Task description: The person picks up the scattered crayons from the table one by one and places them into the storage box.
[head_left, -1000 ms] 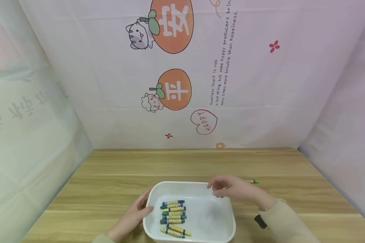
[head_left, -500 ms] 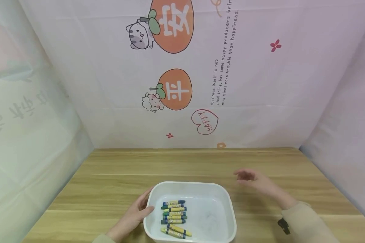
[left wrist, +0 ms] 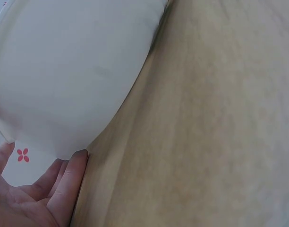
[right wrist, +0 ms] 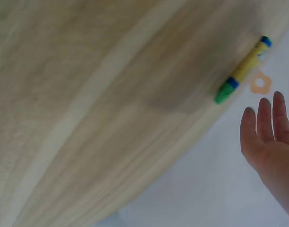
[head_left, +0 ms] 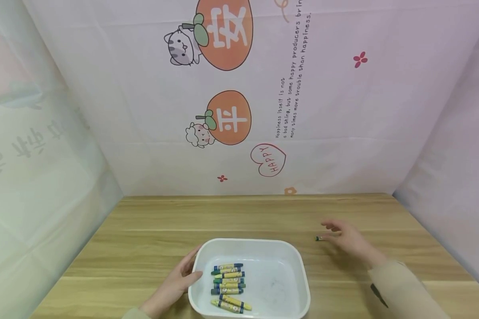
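Observation:
A white plastic tray [head_left: 275, 274] stands on the wooden table, with several crayons [head_left: 229, 280] in blue, green and yellow shades lying in its left half. My left hand [head_left: 175, 282] holds the tray's left side, thumb over the rim and fingers against the outer wall [left wrist: 83, 80]. Right of the tray, my right hand [head_left: 350, 240] hovers with extended fingers over a loose green crayon [head_left: 319, 238]. In the right wrist view that crayon [right wrist: 243, 68] shows its yellow wrapper and blue bands, apart from the fingers; from the head, the hand covers most of it.
Wooden table [head_left: 143, 221] surrounds the tray and runs back to a printed white cloth [head_left: 327, 155]. More cloth hangs at the left [head_left: 44, 186] and right sides. A dark strap [head_left: 378, 295] shows under the right sleeve.
My right hand has moved right, from over the tray's far right corner to the loose crayon on the table. The left hand and the tray stay in place.

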Available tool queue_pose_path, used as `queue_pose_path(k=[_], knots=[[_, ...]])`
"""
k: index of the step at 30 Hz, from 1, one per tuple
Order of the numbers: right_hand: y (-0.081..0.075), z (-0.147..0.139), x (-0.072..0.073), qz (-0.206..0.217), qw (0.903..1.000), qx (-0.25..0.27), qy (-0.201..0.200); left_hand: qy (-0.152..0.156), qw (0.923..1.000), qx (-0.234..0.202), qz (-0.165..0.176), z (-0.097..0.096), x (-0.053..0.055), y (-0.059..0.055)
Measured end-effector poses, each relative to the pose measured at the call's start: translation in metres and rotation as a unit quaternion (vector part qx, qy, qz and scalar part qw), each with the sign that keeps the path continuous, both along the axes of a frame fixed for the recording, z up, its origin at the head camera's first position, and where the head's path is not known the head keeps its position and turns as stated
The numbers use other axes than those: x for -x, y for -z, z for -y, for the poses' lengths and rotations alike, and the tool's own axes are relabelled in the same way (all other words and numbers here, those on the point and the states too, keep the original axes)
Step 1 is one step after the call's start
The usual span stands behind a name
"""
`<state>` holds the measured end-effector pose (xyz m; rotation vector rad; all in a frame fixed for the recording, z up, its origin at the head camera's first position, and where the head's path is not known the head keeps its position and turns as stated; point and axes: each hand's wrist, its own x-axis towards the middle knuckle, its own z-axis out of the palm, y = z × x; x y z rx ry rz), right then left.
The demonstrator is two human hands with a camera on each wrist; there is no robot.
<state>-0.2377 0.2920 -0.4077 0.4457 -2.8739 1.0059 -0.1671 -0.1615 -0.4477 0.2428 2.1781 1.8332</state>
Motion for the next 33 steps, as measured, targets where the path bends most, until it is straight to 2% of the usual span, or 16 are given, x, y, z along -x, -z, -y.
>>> queue_pose_path(k=[7,12,21,30,33], knots=[[0.022,-0.010,0.011,-0.024,0.9970,-0.073,-0.008,0.000,1.0000,-0.005,-0.005,0.000,0.000,0.001],[0.029,-0.008,0.017,-0.030,0.9924,-0.116,-0.029,0.000,1.0000,-0.004,-0.005,0.000,0.000,0.001],[0.023,-0.002,0.018,-0.012,0.9906,-0.125,-0.054,0.004,1.0000,-0.004,-0.004,0.000,0.000,0.001],[0.019,0.008,0.016,0.032,0.9894,-0.124,-0.070,0.005,0.9999,-0.013,-0.004,0.001,0.000,0.001],[0.015,0.013,0.014,0.055,0.9906,-0.105,-0.069,0.006,0.9999,-0.011,-0.004,0.001,0.000,0.001]])
